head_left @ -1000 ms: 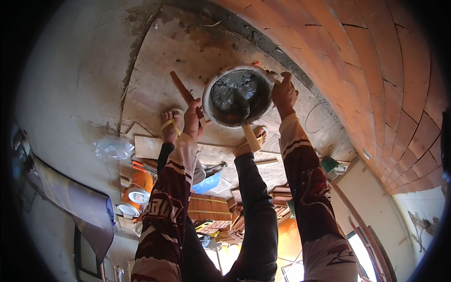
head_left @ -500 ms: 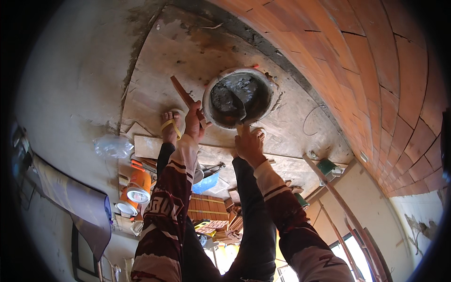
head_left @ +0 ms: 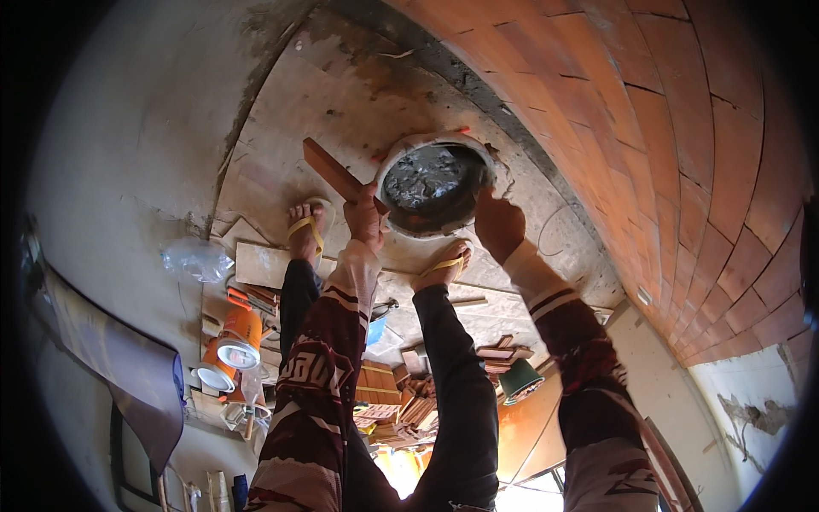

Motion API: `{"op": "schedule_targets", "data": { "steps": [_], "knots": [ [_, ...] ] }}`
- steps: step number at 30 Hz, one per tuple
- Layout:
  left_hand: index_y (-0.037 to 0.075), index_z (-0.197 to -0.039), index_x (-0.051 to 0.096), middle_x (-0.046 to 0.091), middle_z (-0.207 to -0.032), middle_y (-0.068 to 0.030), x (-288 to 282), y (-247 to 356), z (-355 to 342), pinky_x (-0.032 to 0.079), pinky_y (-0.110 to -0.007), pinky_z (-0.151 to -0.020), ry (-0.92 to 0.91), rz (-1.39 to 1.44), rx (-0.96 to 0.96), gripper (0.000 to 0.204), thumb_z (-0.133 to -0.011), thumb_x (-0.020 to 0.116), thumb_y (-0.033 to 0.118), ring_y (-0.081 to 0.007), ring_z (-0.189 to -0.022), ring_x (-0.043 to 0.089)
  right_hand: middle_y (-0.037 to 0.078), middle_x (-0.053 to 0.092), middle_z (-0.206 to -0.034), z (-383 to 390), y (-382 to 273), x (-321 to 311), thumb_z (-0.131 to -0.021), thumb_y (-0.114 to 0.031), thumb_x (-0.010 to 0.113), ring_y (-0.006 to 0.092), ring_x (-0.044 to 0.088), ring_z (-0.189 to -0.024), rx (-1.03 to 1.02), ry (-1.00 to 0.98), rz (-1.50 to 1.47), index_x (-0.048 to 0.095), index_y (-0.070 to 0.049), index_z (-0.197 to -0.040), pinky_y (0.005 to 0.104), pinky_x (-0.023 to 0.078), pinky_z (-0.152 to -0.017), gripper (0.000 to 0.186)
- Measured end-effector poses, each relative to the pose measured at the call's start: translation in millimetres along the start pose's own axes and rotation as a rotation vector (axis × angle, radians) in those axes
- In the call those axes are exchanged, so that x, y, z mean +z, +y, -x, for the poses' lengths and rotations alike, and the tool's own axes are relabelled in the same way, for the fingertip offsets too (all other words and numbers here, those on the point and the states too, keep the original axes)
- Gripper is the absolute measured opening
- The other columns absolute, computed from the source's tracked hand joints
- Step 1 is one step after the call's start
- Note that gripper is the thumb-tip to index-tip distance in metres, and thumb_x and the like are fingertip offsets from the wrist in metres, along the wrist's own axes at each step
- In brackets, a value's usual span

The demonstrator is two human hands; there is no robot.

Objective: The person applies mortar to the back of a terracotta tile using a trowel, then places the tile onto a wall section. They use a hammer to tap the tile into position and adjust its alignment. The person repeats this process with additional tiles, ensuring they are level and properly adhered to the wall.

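Note:
My left hand (head_left: 365,220) is closed on a narrow reddish terracotta strip (head_left: 333,166), which slants up-left beside a round grey bucket (head_left: 395,158). Wet grey mortar (head_left: 431,175) fills part of the bucket. My right hand (head_left: 499,222) is closed at the bucket's lower-right side, gripping what seems to be the trowel, now mostly hidden by the fingers and rim. Both feet, in yellow-strapped sandals (head_left: 444,264), stand below the bucket on a dirty board surface (head_left: 281,119).
A terracotta-tiled wall (head_left: 682,171) curves along the right. Behind me are orange buckets (head_left: 241,333), stacked tiles (head_left: 380,386), a green bucket (head_left: 520,375) and loose boards (head_left: 264,266). Crumpled clear plastic (head_left: 194,263) and a purple sheet (head_left: 119,358) lie left.
My right hand left the bucket's upper-right side for the trowel handle at the bottom, then moved right and up along the rim. The trowel blade left the bucket's middle.

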State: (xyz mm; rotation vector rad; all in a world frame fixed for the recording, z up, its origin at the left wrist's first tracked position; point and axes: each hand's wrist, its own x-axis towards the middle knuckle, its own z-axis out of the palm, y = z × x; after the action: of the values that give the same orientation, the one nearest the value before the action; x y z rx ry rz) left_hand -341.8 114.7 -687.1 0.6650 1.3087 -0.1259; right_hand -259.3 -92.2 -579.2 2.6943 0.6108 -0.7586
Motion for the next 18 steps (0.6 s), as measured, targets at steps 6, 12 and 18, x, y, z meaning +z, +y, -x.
{"op": "schedule_targets", "data": {
  "steps": [6,12,18],
  "knots": [
    [0.002,-0.088,0.057,0.052,-0.072,-0.0005,2,-3,3,0.045,-0.028,-0.054,0.041,0.109,0.015,0.033,-0.075,0.071,0.028,-0.0124,-0.061,0.052,0.025,0.065,-0.085,20,-28,39,-0.079,-0.023,0.057,0.0396,0.066,-0.079,0.339,-0.372,-0.419,0.050,0.005,-0.109,0.0475,0.053,-0.071,0.041],
    [0.003,-0.088,0.057,0.051,-0.071,0.0006,15,3,22,0.043,-0.028,-0.051,-0.059,-0.064,0.013,0.035,-0.074,0.072,0.032,-0.0114,-0.060,0.051,0.031,0.058,-0.108,19,-36,46,-0.083,-0.022,0.047,0.0487,0.057,-0.100,0.336,-0.667,-0.770,0.052,0.004,-0.114,0.0512,0.045,-0.091,0.041],
    [0.003,-0.092,0.056,0.051,-0.074,-0.0008,-9,4,16,0.043,-0.028,-0.054,-0.070,-0.078,0.007,0.040,-0.074,0.073,0.034,-0.0114,-0.063,0.051,0.015,0.063,-0.076,41,-43,-56,-0.086,-0.018,0.052,0.0285,0.066,-0.067,-0.015,-0.273,-0.157,0.055,0.002,-0.098,0.0406,0.053,-0.056,0.024]
  ]
}}
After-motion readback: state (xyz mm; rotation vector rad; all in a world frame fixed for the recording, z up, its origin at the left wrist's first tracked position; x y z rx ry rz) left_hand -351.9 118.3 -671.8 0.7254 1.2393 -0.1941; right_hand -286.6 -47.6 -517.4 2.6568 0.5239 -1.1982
